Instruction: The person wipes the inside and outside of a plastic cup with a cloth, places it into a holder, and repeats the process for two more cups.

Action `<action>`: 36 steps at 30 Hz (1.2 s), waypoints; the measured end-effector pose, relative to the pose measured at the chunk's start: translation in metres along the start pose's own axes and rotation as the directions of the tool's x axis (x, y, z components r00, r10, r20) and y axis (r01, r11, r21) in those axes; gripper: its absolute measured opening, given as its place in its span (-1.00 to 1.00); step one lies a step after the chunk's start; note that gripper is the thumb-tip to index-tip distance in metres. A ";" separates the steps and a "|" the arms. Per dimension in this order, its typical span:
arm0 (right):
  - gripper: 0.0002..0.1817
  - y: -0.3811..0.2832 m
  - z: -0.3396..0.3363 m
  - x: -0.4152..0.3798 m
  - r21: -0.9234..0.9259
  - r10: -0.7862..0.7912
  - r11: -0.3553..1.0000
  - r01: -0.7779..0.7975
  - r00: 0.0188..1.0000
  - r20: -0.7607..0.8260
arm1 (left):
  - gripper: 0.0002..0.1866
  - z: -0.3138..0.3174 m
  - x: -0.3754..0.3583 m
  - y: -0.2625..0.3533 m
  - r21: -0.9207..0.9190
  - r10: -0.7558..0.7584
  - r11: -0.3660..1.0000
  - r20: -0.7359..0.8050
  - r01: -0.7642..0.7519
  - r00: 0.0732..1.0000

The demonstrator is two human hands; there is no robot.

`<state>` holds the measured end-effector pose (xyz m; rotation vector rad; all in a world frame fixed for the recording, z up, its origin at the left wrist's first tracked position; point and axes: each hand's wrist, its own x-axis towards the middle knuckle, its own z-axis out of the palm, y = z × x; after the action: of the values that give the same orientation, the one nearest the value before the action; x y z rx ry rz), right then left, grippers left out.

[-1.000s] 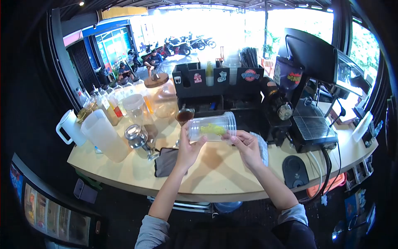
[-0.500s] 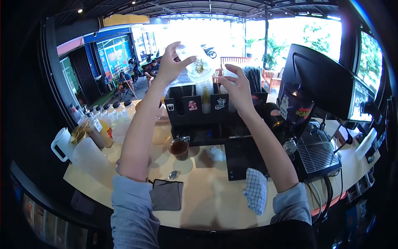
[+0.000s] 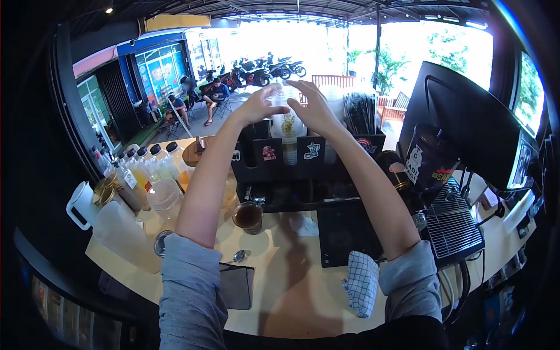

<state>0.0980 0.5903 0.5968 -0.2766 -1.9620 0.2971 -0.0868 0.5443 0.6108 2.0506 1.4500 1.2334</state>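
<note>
I have both hands raised over the black organizer (image 3: 309, 153) at the back of the counter (image 3: 291, 291). My left hand (image 3: 256, 108) and right hand (image 3: 312, 108) are cupped from either side around the clear plastic cups (image 3: 287, 119), fingers curled on the top one, which sits above the stack standing in the organizer's middle slot. I judge the top cup is seated on or just above that stack, with the grip not yet released; whether it is fully nested I cannot tell, as the glare behind washes out the rim. In front of the organizer stands a glass of dark drink (image 3: 248, 216), with a spoon (image 3: 241, 255) nearer me, a checked cloth (image 3: 360, 283) in front and to the right, and a grey cloth (image 3: 236, 284) beside the spoon.
</note>
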 end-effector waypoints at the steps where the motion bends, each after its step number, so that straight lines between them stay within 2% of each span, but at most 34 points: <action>1: -0.55 0.001 0.002 0.001 -0.034 -0.032 0.999 0.034 0.999 0.037 | -0.09 0.001 -0.002 0.000 0.000 -0.001 1.000 -0.003 0.001 1.000; 2: -0.60 0.002 0.003 0.000 0.013 0.020 1.000 -0.021 0.997 0.078 | -0.14 0.003 -0.004 0.000 0.052 -0.021 0.998 0.007 0.020 1.000; 4: -0.61 0.006 0.008 -0.007 -0.022 0.017 1.000 -0.015 0.997 0.082 | -0.17 0.005 -0.005 -0.003 0.118 -0.037 0.992 0.029 0.034 0.999; 11: -0.61 0.007 0.011 -0.029 -0.066 0.055 0.997 -0.049 0.994 0.093 | -0.16 0.024 -0.019 -0.005 0.135 -0.021 0.991 -0.013 0.022 1.000; 13: -0.61 0.004 0.010 -0.031 -0.099 0.061 0.994 -0.050 0.993 0.105 | -0.14 0.032 -0.028 0.000 0.510 0.208 0.856 -0.192 -0.083 0.959; 14: -0.59 0.002 0.010 -0.032 -0.127 0.056 0.991 -0.043 0.994 0.098 | -0.24 0.036 -0.035 0.007 0.616 0.357 0.772 -0.211 -0.160 0.910; 15: -0.58 0.000 0.011 -0.033 -0.156 0.051 0.987 -0.036 0.995 0.089 | -0.24 0.038 -0.040 0.014 0.621 0.357 0.767 -0.209 -0.158 0.910; 17: -0.56 0.000 0.014 -0.036 -0.164 0.047 0.986 -0.033 0.996 0.079 | -0.37 0.041 -0.049 0.022 0.729 0.217 0.680 -0.103 -0.074 0.971; 19: -0.55 -0.003 0.012 -0.036 -0.185 0.037 0.982 -0.023 0.997 0.070 | -0.43 0.049 -0.058 0.028 0.760 0.275 0.643 -0.113 -0.096 0.955; 21: -0.50 -0.013 0.009 -0.042 -0.283 0.060 0.958 -0.039 0.996 0.067 | -0.44 0.054 -0.069 0.039 0.895 0.236 0.446 -0.097 -0.019 0.967; 24: -0.47 -0.028 0.004 -0.059 -0.223 0.022 0.975 -0.013 0.999 0.036 | -0.48 0.065 -0.087 0.058 0.912 0.260 0.406 -0.057 -0.056 0.964; 25: -0.47 -0.038 0.000 -0.068 -0.224 0.033 0.974 -0.025 0.999 0.032 | -0.48 0.069 -0.095 0.068 0.911 0.257 0.407 -0.046 -0.065 0.965; 27: -0.42 -0.060 -0.012 -0.090 -0.234 -0.032 0.971 0.051 0.996 0.084 | -0.56 0.079 -0.116 0.090 0.886 0.168 0.451 0.030 -0.104 0.985; 28: -0.56 -0.075 -0.018 -0.103 -0.199 -0.119 0.973 0.120 0.993 0.020 | -0.60 0.086 -0.134 0.106 0.861 0.192 0.488 0.056 -0.145 0.980; 29: -0.56 -0.098 -0.033 -0.121 -0.208 -0.108 0.972 0.110 0.994 0.020 | -0.62 0.094 -0.157 0.128 0.852 0.143 0.510 0.054 -0.121 0.988; 30: -0.65 -0.129 -0.052 -0.142 -0.159 -0.083 0.982 0.098 0.992 0.099 | -0.63 0.104 -0.185 0.151 0.843 0.096 0.529 0.053 -0.096 0.994; 31: -0.74 -0.165 -0.071 -0.174 -0.121 -0.052 0.990 0.074 0.983 0.178 | -0.64 0.118 -0.244 0.172 0.775 0.166 0.616 0.049 -0.143 0.985; 33: -0.88 -0.197 -0.089 -0.229 -0.080 -0.083 0.992 0.099 0.979 0.184 | -0.61 0.138 -0.310 0.180 0.634 0.163 0.756 0.057 -0.162 0.985; 36: -0.89 -0.254 -0.116 -0.345 0.083 0.223 0.964 -0.252 0.939 0.261 | -0.67 0.181 -0.410 0.182 0.393 0.072 0.911 0.153 -0.127 0.986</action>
<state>0.3247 0.2475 0.4296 -0.4195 -2.1513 0.6269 0.1235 0.1400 0.4484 2.4479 1.6593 0.8592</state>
